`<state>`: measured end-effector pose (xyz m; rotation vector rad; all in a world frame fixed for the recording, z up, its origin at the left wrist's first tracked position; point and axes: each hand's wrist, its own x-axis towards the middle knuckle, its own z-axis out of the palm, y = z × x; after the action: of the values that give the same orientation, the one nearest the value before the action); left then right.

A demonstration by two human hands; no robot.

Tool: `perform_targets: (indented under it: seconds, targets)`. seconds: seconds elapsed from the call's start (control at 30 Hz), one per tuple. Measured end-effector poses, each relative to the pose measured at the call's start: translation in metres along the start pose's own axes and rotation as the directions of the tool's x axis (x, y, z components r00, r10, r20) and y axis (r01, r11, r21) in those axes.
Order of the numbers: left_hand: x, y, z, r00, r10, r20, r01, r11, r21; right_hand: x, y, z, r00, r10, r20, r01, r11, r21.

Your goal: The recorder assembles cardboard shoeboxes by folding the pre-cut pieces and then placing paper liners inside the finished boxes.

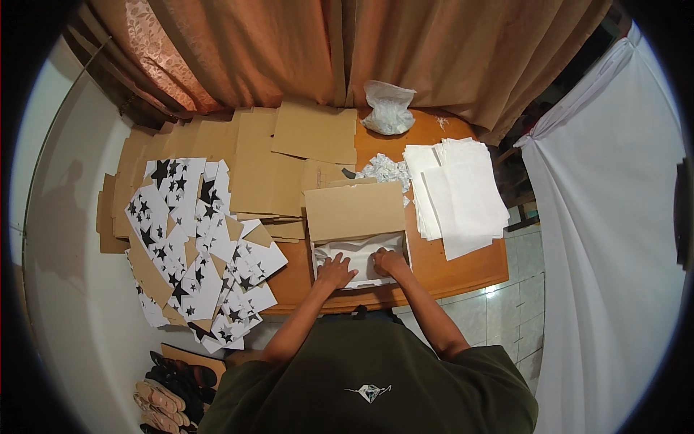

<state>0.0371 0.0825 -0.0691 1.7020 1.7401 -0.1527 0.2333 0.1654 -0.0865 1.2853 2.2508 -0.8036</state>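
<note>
A small cardboard box [354, 212] stands at the table's near edge in front of me, its brown lid raised away from me and its outer side white. White paper [361, 249] lines the inside, creased and uneven. My left hand [335, 272] lies over the left part of the paper with its fingers spread. At the box's right side, my right hand [390, 263] has its fingers curled in and closed at the paper. Its fingertips are partly hidden, and the box floor is covered by the paper.
Flat brown cardboard pieces [256, 170] cover the table's back left. Nearer lie white cardboard pieces with black stars [189, 271]. Behind the box are a pile of small white packets [385, 170] and a clear plastic bag [389, 108]. White sheets [463, 192] are stacked at right; shoes [160, 401] sit lower left.
</note>
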Motion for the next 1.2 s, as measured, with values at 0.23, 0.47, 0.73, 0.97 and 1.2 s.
perform_targets:
  seconds: [0.23,0.47,0.73,0.97,1.2]
  targets:
    - [0.009,0.001,-0.012,0.976,-0.062,0.208,0.061,0.998,0.011,-0.003,-0.009,-0.003,0.998,0.057,0.012,-0.056,0.998,-0.036]
    - [0.008,0.019,-0.03,0.986,0.151,-0.076,-0.165,0.956,-0.243,-0.038,0.005,-0.027,0.957,-0.15,-0.248,0.208,0.95,0.231]
    - [0.033,0.089,-0.059,0.9,0.22,-0.375,-0.415,0.696,-0.586,-0.091,0.045,-0.093,0.879,-0.009,-0.476,0.312,0.766,0.562]
    - [0.061,0.161,-0.06,0.915,0.09,-0.394,-0.367,0.596,-0.714,-0.083,0.121,-0.106,0.864,0.009,-0.504,0.342,0.723,0.6]
    - [0.113,0.222,-0.039,0.913,-0.127,-0.387,-0.26,0.55,-0.794,-0.05,0.19,-0.119,0.841,-0.072,-0.537,0.394,0.761,0.515]
